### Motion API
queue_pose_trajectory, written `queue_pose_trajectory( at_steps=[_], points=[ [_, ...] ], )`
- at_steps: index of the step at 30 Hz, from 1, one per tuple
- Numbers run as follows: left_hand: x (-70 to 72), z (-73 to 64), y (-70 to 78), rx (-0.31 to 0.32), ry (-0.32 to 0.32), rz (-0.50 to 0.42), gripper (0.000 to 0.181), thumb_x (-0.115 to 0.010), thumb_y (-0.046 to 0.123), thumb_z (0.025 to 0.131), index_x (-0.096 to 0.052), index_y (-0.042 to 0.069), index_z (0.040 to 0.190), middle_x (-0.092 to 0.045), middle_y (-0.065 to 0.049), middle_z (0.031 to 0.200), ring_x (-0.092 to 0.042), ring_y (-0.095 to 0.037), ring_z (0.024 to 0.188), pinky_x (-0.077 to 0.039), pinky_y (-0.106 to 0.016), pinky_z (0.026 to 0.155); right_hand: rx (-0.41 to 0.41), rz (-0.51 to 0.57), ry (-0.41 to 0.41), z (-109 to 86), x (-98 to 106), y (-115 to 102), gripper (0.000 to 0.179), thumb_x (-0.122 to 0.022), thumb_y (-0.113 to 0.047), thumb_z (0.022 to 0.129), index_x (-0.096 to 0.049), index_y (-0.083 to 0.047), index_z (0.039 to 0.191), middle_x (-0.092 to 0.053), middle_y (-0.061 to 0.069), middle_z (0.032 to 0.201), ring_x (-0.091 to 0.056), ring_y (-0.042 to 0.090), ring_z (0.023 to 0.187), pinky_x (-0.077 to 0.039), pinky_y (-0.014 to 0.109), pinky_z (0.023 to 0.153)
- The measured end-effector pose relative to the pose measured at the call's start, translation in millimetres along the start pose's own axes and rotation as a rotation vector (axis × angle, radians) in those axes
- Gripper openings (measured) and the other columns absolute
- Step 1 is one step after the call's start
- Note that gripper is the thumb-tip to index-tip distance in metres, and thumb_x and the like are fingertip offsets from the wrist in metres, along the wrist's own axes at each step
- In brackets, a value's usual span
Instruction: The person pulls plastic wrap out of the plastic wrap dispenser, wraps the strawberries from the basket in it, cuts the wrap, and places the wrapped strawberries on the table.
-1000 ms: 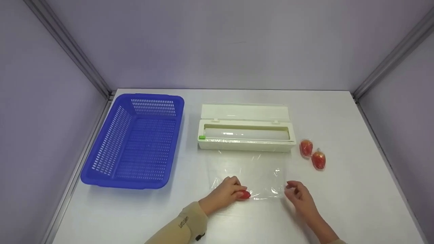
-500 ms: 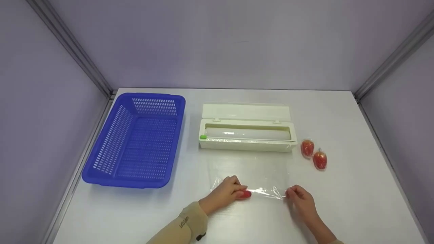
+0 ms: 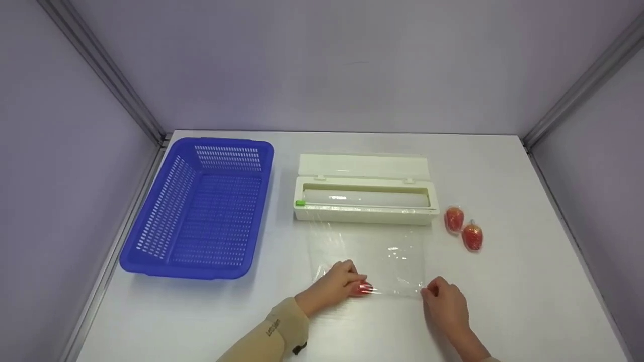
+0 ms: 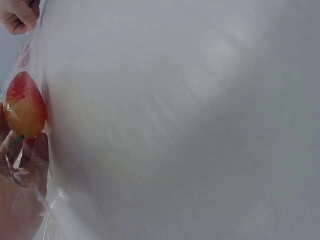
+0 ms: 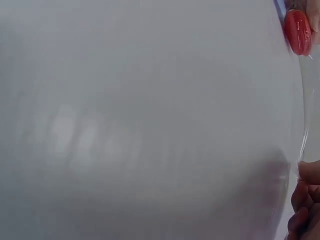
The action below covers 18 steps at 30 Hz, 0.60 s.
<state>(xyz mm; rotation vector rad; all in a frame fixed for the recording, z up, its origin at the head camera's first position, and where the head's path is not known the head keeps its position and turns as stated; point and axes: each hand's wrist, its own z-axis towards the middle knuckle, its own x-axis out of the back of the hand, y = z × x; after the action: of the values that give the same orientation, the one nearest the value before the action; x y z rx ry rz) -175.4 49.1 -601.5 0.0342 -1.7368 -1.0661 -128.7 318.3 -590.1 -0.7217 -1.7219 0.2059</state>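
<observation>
My left hand [image 3: 332, 285] grips a small red-and-yellow fruit [image 3: 363, 288] at the near edge of a sheet of cling film [image 3: 372, 256]. In the left wrist view, film lies over the fruit [image 4: 26, 105] and part of that hand; the fruit is red at one end and yellow at the other. At the sheet's near right corner, my right hand [image 3: 448, 305] pinches the film between thumb and fingers. The sheet runs out from the front of a white cling film dispenser [image 3: 367, 215], whose lid stands open with the roll showing inside.
Two film-wrapped red-and-yellow fruits, a farther one [image 3: 454, 219] and a nearer one [image 3: 473, 237], lie right of the dispenser. A blue plastic basket [image 3: 257, 216] stands at the left of the white table [image 3: 523, 281]. Panel walls border the back and sides.
My right hand has come down onto the film's near right corner and taken hold of it. The film now lies over the fruit. My left hand has stayed in place.
</observation>
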Motion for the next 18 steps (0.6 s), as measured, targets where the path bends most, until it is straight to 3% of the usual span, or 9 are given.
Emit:
queue_pose_trajectory(
  at_steps=[4, 11, 16, 18],
  points=[
    [0.9, 0.8, 0.3, -0.005, 0.021, 0.013, 0.025, -0.055, 0.021, 0.092, -0.066, 0.013, 0.113, -0.058, 0.001, 0.098, -0.051, -0.009, 0.091, -0.044, -0.019, 0.082, 0.1, -0.118, 0.048, 0.8, -4.9, -3.8, 0.008, -0.063, -0.013, 0.084, -0.058, -0.008, 0.086, -0.054, 0.002, 0.07, -0.044, 0.016, 0.065, -0.034, 0.027, 0.056],
    [-1.0, 1.5, -0.2, 0.075, 0.11, -0.191, 0.009, -0.065, 0.012, 0.082, -0.058, 0.013, 0.086, -0.058, 0.001, 0.084, -0.047, -0.006, 0.08, -0.042, -0.018, 0.074, 0.448, -0.295, 0.185, 0.1, -17.8, -3.3, 0.013, -0.068, -0.003, 0.078, -0.062, -0.015, 0.078, -0.052, -0.005, 0.071, -0.043, 0.011, 0.069, -0.038, 0.028, 0.062],
    [0.6, 1.3, -2.1, 0.081, 0.113, -0.246, 0.004, -0.066, 0.013, 0.082, -0.062, 0.011, 0.082, -0.059, 0.0, 0.083, -0.05, -0.006, 0.081, -0.042, -0.018, 0.076, 0.436, -0.279, 0.183, -1.4, -17.3, -4.5, 0.011, -0.066, -0.002, 0.079, -0.064, -0.013, 0.079, -0.056, -0.004, 0.075, -0.049, 0.013, 0.075, -0.043, 0.032, 0.069],
    [1.3, 1.5, -2.8, 0.091, 0.113, -0.256, 0.004, -0.065, 0.014, 0.083, -0.064, 0.01, 0.084, -0.061, -0.001, 0.085, -0.053, -0.008, 0.083, -0.044, -0.02, 0.078, 0.446, -0.287, 0.225, -4.0, -17.5, -8.0, 0.008, -0.065, -0.004, 0.08, -0.065, -0.011, 0.083, -0.057, -0.001, 0.079, -0.051, 0.016, 0.077, -0.044, 0.034, 0.07]
  ],
)
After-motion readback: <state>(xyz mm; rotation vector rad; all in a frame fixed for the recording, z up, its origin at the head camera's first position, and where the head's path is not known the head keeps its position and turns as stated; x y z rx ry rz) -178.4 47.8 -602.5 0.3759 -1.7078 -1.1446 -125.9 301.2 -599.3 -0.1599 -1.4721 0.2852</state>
